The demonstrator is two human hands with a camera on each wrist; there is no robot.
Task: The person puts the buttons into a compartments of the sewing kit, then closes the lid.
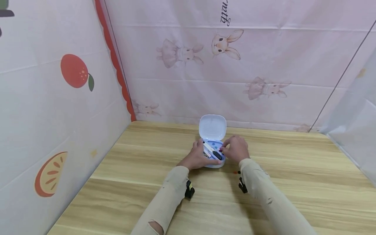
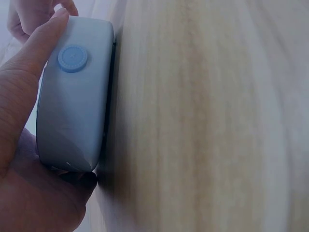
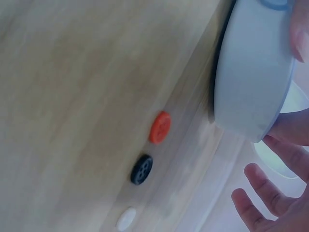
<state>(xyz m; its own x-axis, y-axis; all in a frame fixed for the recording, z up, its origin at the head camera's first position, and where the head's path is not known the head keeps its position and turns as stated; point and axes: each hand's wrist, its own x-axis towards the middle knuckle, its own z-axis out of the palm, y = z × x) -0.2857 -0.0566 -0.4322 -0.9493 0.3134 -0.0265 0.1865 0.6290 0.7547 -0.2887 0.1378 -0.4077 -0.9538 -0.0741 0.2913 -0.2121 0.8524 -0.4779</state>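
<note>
Nearest you, a red button and a black button lie on the table, closer to your right hand. Your left hand grips the box, which sits just left of your right; I can't tell if the right one holds anything. Inside, a long tool slants, near end rightward. The lid stands behind.
</note>
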